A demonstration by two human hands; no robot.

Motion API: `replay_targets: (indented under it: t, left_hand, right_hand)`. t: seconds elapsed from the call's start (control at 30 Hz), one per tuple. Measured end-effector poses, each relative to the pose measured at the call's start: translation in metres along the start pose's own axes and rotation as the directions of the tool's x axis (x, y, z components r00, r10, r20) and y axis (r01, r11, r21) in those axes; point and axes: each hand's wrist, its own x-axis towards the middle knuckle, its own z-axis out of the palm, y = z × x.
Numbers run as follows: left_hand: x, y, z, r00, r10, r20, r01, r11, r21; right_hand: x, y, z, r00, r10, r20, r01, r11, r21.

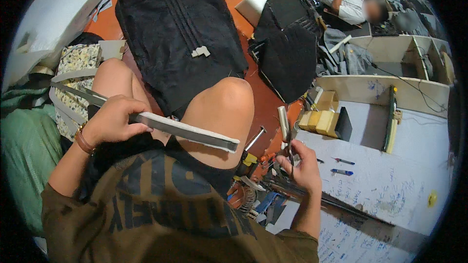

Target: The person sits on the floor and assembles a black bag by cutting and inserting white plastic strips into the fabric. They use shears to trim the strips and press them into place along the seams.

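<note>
One grey-and-white strip (190, 131) lies across the bare thighs, pinched by the closed fingers of the left hand (116, 118), its right end free over the knee (225, 98). If that single hold loosens, the strip could twist or slide off. The right hand (303, 166) has its fingers closed round a slim dark tool (291, 153); should it be sharp, a careless swing could nick the leg. The jumbled tools (251, 185) nearby could snag the strip's loose end.

The palm hides the dark tool's grip, and I cannot tell whether the white stick (282, 121) touches it. Beyond, the strip's left end is hard to separate from the grey band (73, 74) over the speckled foam (80, 58). Farther off, the black cloth (146, 24) is cut off at the top, and a seated person (348, 5) is small and partly blurred.
</note>
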Motion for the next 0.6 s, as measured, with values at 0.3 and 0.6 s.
replay_targets:
  t: [0.3, 0.6]
  left_hand:
    - [-0.024, 0.005, 0.02, 0.97, 0.061, -0.234, -0.05, 0.997, 0.052]
    - [-0.033, 0.005, 0.028, 0.951, 0.101, -0.291, -0.078, 0.993, 0.09]
  right_hand:
    - [-0.029, -0.068, 0.001, 0.957, -0.29, 0.025, 0.268, 0.842, -0.469]
    - [-0.032, -0.096, 0.004, 0.937, -0.34, 0.078, 0.318, 0.741, -0.591]
